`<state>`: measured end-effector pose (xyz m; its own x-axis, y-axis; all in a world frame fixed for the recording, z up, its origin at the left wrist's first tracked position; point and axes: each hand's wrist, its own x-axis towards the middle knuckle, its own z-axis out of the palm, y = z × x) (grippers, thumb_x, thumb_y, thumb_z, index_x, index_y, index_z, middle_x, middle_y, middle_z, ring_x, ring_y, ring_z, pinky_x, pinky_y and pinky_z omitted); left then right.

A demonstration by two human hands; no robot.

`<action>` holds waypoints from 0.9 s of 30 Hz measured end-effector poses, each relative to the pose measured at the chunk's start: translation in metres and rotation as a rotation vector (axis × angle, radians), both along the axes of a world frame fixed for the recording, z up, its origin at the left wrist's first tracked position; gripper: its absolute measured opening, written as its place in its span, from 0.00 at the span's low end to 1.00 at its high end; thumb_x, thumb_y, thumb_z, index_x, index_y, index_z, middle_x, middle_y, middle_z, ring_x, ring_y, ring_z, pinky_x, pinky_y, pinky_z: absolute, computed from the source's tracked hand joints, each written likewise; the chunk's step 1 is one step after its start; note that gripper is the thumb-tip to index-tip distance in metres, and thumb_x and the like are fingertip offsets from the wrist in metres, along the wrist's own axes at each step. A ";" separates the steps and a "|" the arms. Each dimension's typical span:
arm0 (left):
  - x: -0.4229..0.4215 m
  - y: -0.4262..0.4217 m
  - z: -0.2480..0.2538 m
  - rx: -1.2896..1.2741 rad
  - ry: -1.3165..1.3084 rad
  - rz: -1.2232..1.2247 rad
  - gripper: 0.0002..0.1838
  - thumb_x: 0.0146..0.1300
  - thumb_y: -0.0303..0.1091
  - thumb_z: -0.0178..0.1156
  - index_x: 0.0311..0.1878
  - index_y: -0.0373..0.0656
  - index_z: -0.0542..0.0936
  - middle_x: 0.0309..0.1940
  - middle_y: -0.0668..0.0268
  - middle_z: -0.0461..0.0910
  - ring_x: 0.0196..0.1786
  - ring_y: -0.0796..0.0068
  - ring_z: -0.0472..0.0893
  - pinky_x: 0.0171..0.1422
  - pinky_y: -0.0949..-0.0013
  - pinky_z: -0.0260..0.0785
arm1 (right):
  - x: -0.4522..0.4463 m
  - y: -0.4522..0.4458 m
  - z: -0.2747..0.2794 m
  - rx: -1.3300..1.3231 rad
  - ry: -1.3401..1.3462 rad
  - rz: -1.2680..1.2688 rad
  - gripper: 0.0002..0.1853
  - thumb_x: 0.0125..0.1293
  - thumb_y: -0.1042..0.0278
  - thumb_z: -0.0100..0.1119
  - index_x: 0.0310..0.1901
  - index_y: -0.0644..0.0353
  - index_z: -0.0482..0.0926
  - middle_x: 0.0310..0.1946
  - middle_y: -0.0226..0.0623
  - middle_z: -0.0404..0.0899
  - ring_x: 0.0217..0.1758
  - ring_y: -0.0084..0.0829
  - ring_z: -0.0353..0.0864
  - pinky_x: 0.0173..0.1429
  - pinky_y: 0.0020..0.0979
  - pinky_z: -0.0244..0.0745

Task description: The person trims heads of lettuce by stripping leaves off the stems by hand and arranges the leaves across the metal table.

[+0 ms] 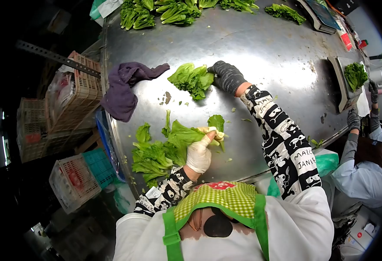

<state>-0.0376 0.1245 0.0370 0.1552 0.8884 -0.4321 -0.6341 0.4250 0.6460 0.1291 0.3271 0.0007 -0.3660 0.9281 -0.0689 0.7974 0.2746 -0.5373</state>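
Observation:
My left hand [198,155], in a pale thin glove, is closed around the stem end of some green lettuce leaves [183,135] near the front edge of the steel table. Just left of it lies a loose pile of lettuce leaves [149,158]. Farther out, my right hand [226,77], in a dark grey knit glove, has its fingers curled at the right end of a lettuce bunch [193,80] resting on the table. Its fingertips are partly hidden. A crumpled purple cloth [127,87] sits left of that bunch.
Several lettuce bunches [178,11] line the table's far edge. A scale [319,17] stands far right; another scale [342,82] nearer carries lettuce [355,76]. A co-worker [367,161] in grey gloves stands at right. Plastic crates [75,95] are stacked off the left edge.

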 end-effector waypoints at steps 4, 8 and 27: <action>-0.010 0.002 -0.016 -0.047 -0.036 0.013 0.03 0.66 0.25 0.57 0.42 0.39 0.75 0.34 0.64 0.77 0.38 0.70 0.77 0.49 0.66 0.72 | 0.009 -0.023 0.017 -0.114 -0.149 -0.001 0.14 0.60 0.55 0.60 0.45 0.51 0.82 0.42 0.41 0.80 0.49 0.41 0.79 0.55 0.41 0.72; -0.002 0.004 -0.020 -0.135 -0.140 0.073 0.06 0.66 0.26 0.58 0.45 0.37 0.75 0.36 0.63 0.76 0.38 0.71 0.75 0.48 0.67 0.71 | 0.028 -0.072 0.010 -0.495 0.375 -0.277 0.15 0.62 0.58 0.62 0.44 0.62 0.81 0.35 0.42 0.83 0.36 0.32 0.82 0.45 0.33 0.76; 0.035 -0.006 0.015 0.047 0.063 0.035 0.09 0.59 0.27 0.66 0.43 0.42 0.78 0.33 0.67 0.80 0.29 0.78 0.78 0.30 0.76 0.72 | 0.016 -0.204 0.015 -0.090 0.706 -0.331 0.09 0.66 0.66 0.58 0.39 0.63 0.80 0.25 0.33 0.79 0.26 0.24 0.76 0.32 0.28 0.75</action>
<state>-0.0022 0.1182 0.0516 0.0977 0.9121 -0.3981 -0.6055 0.3719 0.7036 0.1456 0.1231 0.0160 -0.0567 0.9984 -0.0029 0.2914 0.0138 -0.9565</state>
